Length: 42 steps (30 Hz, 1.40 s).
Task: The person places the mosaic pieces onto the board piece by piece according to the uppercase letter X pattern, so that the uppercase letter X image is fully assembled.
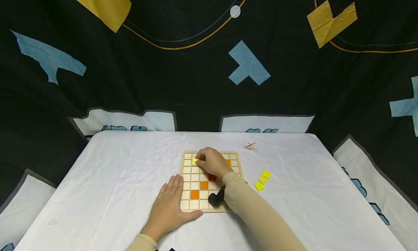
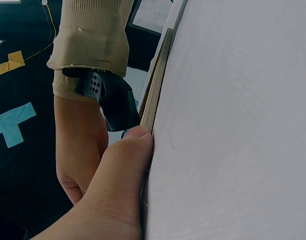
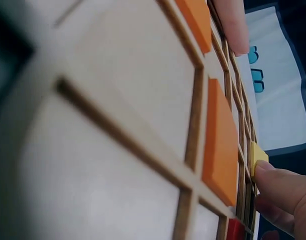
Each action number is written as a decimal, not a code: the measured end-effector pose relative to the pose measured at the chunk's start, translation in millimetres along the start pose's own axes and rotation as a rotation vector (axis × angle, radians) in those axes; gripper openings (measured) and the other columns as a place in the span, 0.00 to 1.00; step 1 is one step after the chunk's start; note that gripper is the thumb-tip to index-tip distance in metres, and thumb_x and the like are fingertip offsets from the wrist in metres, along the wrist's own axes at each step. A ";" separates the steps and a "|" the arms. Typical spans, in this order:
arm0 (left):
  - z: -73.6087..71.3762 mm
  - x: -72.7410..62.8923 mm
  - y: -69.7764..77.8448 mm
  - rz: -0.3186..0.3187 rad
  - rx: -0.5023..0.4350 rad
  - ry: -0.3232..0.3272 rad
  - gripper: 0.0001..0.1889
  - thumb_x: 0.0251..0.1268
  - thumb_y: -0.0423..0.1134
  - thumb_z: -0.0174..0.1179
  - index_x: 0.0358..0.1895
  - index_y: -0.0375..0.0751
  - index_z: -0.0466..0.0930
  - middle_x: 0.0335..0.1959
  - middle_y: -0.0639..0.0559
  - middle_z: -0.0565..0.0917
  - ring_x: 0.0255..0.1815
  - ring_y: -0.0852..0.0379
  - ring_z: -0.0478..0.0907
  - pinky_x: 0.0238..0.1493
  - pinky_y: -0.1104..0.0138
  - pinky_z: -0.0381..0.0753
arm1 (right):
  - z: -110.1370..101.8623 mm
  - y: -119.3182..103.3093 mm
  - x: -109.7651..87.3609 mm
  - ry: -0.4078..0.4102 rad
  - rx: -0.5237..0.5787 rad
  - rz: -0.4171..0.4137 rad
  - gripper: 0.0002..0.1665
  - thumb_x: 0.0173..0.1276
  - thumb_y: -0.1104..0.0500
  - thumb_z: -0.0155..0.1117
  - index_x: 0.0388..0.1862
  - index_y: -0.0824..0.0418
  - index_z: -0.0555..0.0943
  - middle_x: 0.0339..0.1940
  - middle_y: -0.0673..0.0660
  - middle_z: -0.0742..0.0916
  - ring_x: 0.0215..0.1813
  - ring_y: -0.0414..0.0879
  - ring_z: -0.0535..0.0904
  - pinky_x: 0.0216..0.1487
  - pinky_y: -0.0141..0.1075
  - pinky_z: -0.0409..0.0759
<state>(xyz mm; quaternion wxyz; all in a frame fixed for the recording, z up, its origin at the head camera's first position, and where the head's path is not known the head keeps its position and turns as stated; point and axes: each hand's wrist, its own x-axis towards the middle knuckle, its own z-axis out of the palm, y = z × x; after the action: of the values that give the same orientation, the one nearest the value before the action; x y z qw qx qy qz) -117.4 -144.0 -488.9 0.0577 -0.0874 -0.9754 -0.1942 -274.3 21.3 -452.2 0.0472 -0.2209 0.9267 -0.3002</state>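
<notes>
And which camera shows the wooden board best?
The head view, showing most of the board from above, though the right hand hides some. The right wrist view shows only part, close up; the left wrist, mostly its edge.

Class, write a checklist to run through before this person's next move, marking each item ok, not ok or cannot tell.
1. Board steadied: ok, the left hand touches its left side, thumb at the near edge.
2. Yellow tile in hand: ok, pinched by the right hand.
3. Tile flat in its cell: cannot tell, fingers partly cover it.
4. Spare tiles available: ok, three lie right of the board.
5. All cells visible: not ok, the right arm's sleeve and black device hide some.
</notes>
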 end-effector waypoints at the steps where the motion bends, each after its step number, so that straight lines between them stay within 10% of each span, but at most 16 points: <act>1: 0.0 0.3 0.1 0.001 0.000 0.003 0.68 0.44 0.84 0.54 0.76 0.28 0.54 0.79 0.36 0.56 0.81 0.41 0.52 0.79 0.46 0.55 | -0.2 -0.2 -0.4 -0.003 -0.001 0.002 0.07 0.68 0.54 0.69 0.43 0.52 0.86 0.38 0.46 0.84 0.40 0.39 0.78 0.48 0.35 0.80; 22: -0.8 -1.0 1.7 -0.001 0.008 0.014 0.68 0.44 0.85 0.53 0.76 0.29 0.55 0.79 0.37 0.56 0.81 0.41 0.52 0.79 0.46 0.55 | -28.1 7.4 -23.0 -0.061 -0.095 -0.053 0.12 0.68 0.55 0.68 0.49 0.51 0.87 0.39 0.47 0.83 0.40 0.42 0.77 0.47 0.37 0.79; 42: 0.0 -0.3 1.4 -0.009 -0.002 -0.001 0.68 0.44 0.85 0.52 0.76 0.29 0.53 0.80 0.38 0.55 0.81 0.41 0.51 0.79 0.46 0.54 | -98.2 101.7 -97.6 0.020 -0.105 0.183 0.19 0.65 0.57 0.70 0.55 0.56 0.83 0.35 0.50 0.82 0.39 0.45 0.74 0.42 0.38 0.72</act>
<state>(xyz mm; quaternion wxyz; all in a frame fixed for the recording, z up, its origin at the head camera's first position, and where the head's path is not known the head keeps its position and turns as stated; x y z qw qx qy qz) -116.8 -142.8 -488.4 0.0564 -0.0830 -0.9755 -0.1956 -247.0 190.1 -435.2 0.0533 -0.1346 0.9580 -0.2477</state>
